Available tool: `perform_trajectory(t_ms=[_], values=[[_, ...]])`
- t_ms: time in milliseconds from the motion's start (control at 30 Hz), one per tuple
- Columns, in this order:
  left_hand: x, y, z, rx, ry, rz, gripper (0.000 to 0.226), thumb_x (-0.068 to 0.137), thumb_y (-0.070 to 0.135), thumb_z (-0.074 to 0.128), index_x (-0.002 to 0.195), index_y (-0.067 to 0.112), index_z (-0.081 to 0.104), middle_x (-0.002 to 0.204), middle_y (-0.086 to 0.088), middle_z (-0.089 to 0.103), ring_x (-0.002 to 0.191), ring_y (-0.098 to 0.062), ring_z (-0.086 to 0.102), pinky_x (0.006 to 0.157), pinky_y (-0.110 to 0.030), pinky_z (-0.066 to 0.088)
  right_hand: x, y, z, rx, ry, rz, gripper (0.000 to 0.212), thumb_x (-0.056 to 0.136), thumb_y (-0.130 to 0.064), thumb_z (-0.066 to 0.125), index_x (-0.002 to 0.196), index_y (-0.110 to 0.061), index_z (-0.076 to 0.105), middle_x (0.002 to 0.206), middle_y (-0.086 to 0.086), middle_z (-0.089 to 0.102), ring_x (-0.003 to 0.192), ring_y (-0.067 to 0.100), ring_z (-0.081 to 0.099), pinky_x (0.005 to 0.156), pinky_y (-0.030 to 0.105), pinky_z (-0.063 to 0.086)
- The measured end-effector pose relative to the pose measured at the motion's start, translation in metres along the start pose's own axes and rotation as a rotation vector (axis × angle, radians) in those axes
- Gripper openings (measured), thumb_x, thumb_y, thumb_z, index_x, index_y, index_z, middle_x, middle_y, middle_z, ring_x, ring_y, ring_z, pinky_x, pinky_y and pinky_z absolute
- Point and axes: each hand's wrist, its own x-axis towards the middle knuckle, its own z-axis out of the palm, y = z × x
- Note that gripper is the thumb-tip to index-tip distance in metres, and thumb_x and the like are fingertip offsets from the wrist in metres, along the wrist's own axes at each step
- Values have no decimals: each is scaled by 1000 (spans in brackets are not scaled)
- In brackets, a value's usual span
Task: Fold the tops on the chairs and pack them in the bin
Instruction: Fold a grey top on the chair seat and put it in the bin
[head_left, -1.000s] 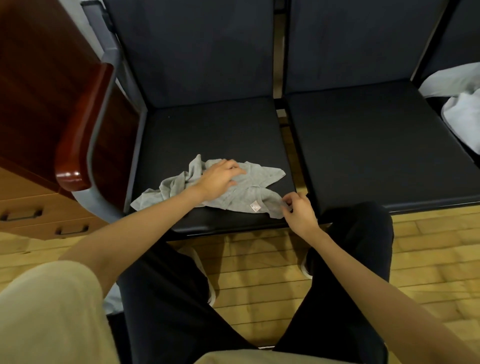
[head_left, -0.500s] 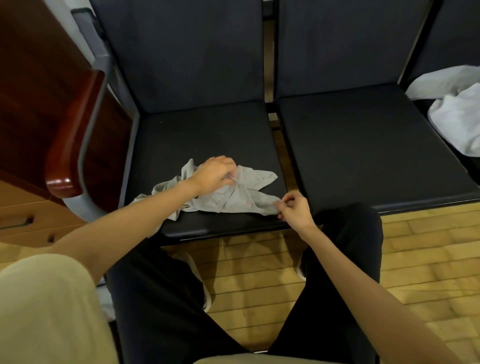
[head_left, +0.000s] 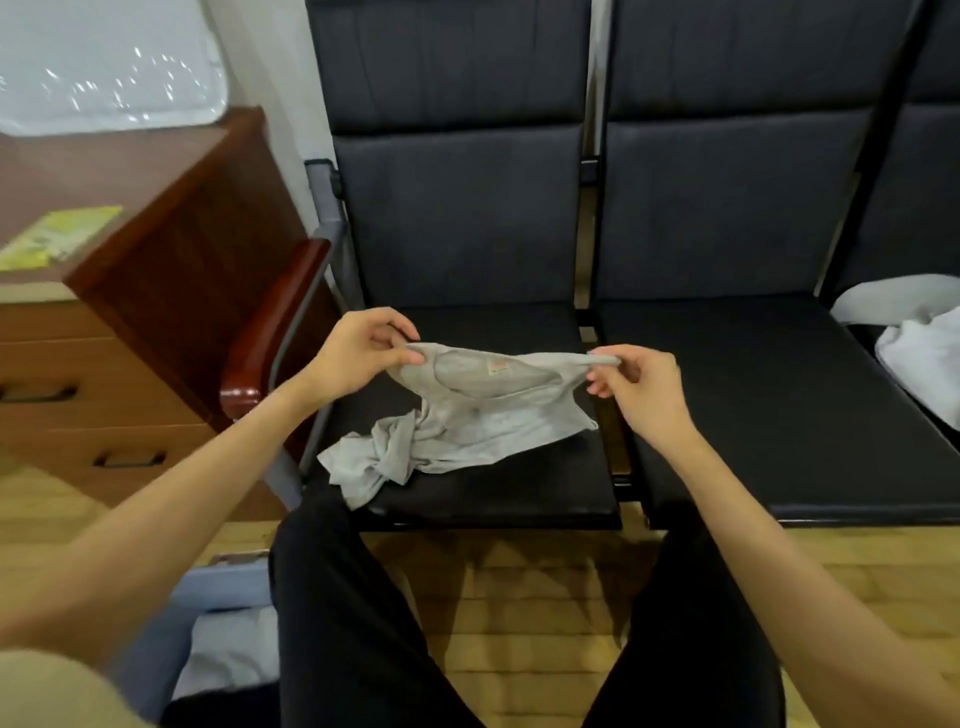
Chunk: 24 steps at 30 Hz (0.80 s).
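The grey top (head_left: 470, 410) hung over the near part of the left chair (head_left: 467, 322), its neck edge stretched long from left to right between the two hands, and its low end lay bunched on the seat toward the near left. The left hand (head_left: 358, 353) pinched the left shoulder and the right hand (head_left: 636, 387) pinched the right shoulder, both just as close to it. A white top (head_left: 917, 353) at the far right was cut off, and the bin (head_left: 218, 618) at the near left was mostly hidden.
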Motion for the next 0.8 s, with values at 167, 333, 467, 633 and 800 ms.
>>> perform_trajectory(t_ms=[167, 333, 467, 633, 800], values=[[-8, 18, -36, 105, 37, 30, 11, 84, 11, 71, 83, 22, 70, 76, 8, 69, 72, 1, 63, 72, -19, 50, 13, -41, -4, -185, 117, -301, 9, 94, -13, 60, 95, -9, 67, 96, 1, 55, 80, 5, 55, 71, 9, 42], [-1, 73, -62, -89, 348, 67, 15, 97, 21, 55, 87, 13, 63, 82, -1, 61, 78, -11, 56, 74, -26, 43, 29, -100, -5, 10, 133, -345, 20, 101, -15, 48, 86, -4, 55, 73, -1, 50, 62, 0, 44, 61, 12, 36], [6, 126, -74, -327, 533, 102, 21, 98, 25, 54, 77, 24, 57, 70, 11, 56, 66, 0, 53, 68, -20, 43, 45, -158, -1, 163, 199, -353, 20, 101, -15, 46, 86, -6, 53, 72, -2, 45, 59, -2, 40, 59, 11, 34], [10, 182, -116, -578, 641, 127, 23, 96, 26, 58, 75, 18, 58, 72, 4, 60, 68, -6, 56, 68, -24, 48, 68, -231, -8, 411, 139, -206, 26, 99, -20, 50, 75, -13, 48, 78, 7, 47, 76, 18, 45, 68, 31, 39], [11, 217, -162, -595, 681, 207, 23, 95, 22, 59, 74, 12, 61, 67, 1, 62, 62, -7, 60, 60, -22, 50, 82, -289, -27, 552, 55, -267, 18, 97, -14, 53, 81, -7, 53, 79, 9, 53, 75, 19, 54, 65, 28, 44]])
